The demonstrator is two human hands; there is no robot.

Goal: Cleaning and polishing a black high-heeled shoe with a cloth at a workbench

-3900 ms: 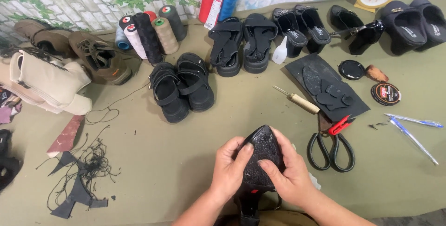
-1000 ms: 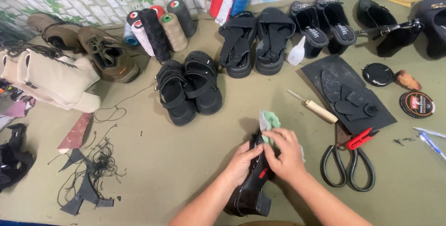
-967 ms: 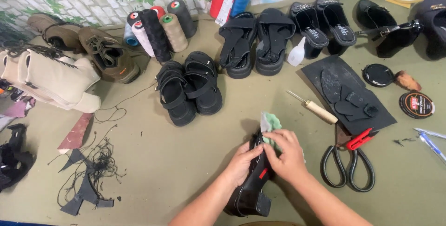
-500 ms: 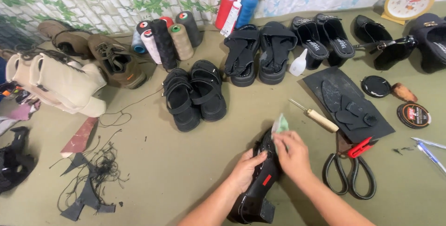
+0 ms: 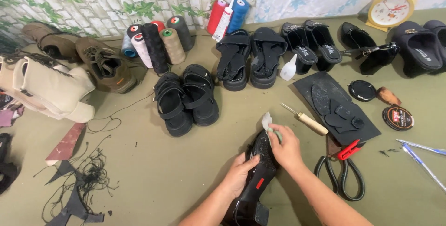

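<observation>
A black heeled shoe (image 5: pixel 257 184) lies sole-up on the olive work surface (image 5: pixel 167 179), with a red mark on its sole. My left hand (image 5: pixel 240 174) grips its left side. My right hand (image 5: pixel 287 145) presses a small pale green cloth (image 5: pixel 268 122) against the toe end of the sole. An awl with a wooden handle (image 5: pixel 306 119) lies just right of the cloth. Black scissors with a red clip (image 5: pixel 343 170) lie to the right of my right forearm.
Pairs of black sandals (image 5: pixel 186 98) and shoes (image 5: pixel 316 45) line the back, with thread spools (image 5: pixel 155 40), a small glue bottle (image 5: pixel 288 68), a black rubber sheet (image 5: pixel 339 107), polish tins (image 5: pixel 397 117), a yellow clock (image 5: pixel 391 7), brown shoes (image 5: pixel 104 65), beige boots (image 5: pixel 46 89) and thread scraps (image 5: pixel 79 184).
Earlier both hands held the shoe upright by its front. Now it lies sole-up, and my right hand has brought the cloth onto the toe. The camera has shifted a little.
</observation>
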